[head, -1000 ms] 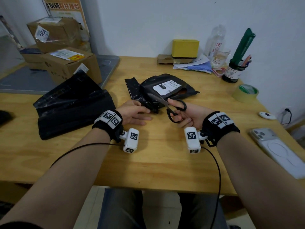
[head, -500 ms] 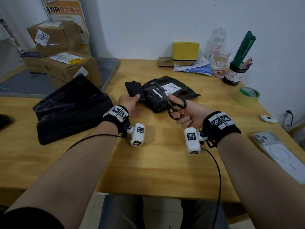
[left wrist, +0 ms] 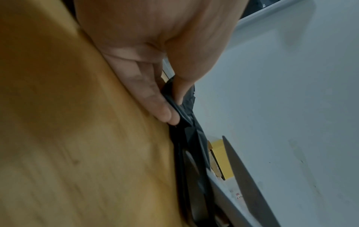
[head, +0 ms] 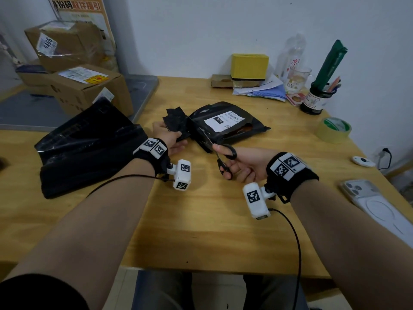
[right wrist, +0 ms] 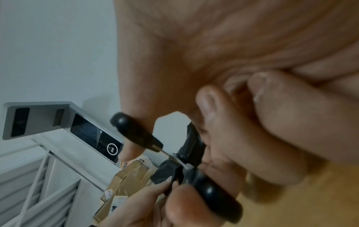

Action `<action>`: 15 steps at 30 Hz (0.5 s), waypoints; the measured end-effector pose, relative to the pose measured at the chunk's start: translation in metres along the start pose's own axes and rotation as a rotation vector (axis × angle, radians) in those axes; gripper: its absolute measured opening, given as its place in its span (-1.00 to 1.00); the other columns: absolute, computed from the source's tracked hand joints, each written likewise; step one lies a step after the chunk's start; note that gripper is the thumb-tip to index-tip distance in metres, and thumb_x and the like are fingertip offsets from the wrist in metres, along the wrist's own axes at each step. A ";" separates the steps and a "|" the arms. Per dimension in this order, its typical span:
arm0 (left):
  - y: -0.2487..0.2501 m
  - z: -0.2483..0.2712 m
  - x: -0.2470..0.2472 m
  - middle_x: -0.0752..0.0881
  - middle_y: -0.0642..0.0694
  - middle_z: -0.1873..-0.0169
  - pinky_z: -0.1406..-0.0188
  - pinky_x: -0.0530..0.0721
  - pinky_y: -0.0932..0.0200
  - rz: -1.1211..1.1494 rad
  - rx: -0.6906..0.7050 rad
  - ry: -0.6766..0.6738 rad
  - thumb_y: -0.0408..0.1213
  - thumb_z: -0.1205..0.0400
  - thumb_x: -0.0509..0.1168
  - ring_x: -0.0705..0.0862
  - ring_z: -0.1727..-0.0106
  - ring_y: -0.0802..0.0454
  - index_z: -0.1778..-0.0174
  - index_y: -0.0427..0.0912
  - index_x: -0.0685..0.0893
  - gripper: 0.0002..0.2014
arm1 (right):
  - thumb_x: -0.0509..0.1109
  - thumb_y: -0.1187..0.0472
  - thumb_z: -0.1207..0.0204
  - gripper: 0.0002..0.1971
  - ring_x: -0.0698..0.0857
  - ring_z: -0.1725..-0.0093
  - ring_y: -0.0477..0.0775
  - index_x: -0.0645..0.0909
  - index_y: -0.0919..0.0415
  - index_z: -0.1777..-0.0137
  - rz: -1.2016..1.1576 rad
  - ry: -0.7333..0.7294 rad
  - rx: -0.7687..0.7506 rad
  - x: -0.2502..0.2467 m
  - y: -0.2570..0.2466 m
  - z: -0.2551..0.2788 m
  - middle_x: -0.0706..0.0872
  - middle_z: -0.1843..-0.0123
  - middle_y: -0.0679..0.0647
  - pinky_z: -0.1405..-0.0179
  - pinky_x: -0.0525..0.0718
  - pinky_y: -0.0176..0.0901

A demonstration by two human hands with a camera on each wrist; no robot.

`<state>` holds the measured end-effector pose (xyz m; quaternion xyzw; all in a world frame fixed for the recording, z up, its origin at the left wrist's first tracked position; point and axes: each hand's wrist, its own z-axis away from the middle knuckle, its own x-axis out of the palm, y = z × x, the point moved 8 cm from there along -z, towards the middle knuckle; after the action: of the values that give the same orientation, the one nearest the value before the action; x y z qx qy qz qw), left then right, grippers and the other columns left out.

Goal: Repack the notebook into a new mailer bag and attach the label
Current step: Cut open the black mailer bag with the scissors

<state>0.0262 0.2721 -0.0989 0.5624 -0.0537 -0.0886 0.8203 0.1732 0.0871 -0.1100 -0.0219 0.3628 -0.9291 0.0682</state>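
L hand (head: pixel 172 137) pinching old bag (head: pixel 223 124) flap taut for cutting, frame centre | R hand (head: pixel 241 163) gripping scissors (head: pixel 220 153), blades prob. biting edge | new bags (head: pixel 85 148) waiting centre-left

Both forearms extend forward over the table. Left hand (head: pixel 170 137) pinches black mailer film (head: pixel 176 124) between thumb and fingers; right hand (head: pixel 242 162), fingers curled through the handles, grips scissors (head: pixel 220 153).
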 end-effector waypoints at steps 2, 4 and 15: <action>0.000 -0.002 -0.003 0.69 -0.15 0.09 0.53 0.80 0.09 0.013 0.017 0.016 -0.51 -0.69 0.29 0.76 0.38 -0.02 -0.23 0.02 0.26 -0.58 | 0.44 -0.58 -0.24 -0.29 0.27 0.65 -0.17 0.56 0.13 0.12 -0.012 -0.017 -0.001 0.006 -0.005 -0.006 0.63 0.27 0.01 0.73 0.14 -0.43; -0.002 -0.003 -0.003 0.67 -0.15 0.09 0.48 0.81 0.04 0.062 0.007 0.011 -0.49 -0.69 0.31 0.75 0.37 -0.03 -0.19 -0.03 0.26 -0.61 | 0.42 -0.57 -0.26 -0.29 0.26 0.66 -0.17 0.54 0.14 0.13 -0.037 -0.028 0.007 0.012 -0.010 -0.012 0.63 0.27 0.02 0.74 0.14 -0.43; 0.001 -0.012 -0.003 0.73 -0.26 0.08 0.34 0.84 -0.15 0.038 0.130 0.060 -0.43 -0.67 0.35 0.80 0.27 -0.11 0.20 -0.09 0.38 -0.72 | 0.46 -0.52 -0.28 -0.31 0.19 0.72 -0.17 0.51 0.18 0.16 -0.150 -0.071 0.011 0.018 -0.046 -0.045 0.62 0.31 0.04 0.76 0.10 -0.43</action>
<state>0.0252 0.2840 -0.1019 0.6157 -0.0452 -0.0526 0.7849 0.1467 0.1480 -0.1119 -0.0814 0.3526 -0.9322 0.0110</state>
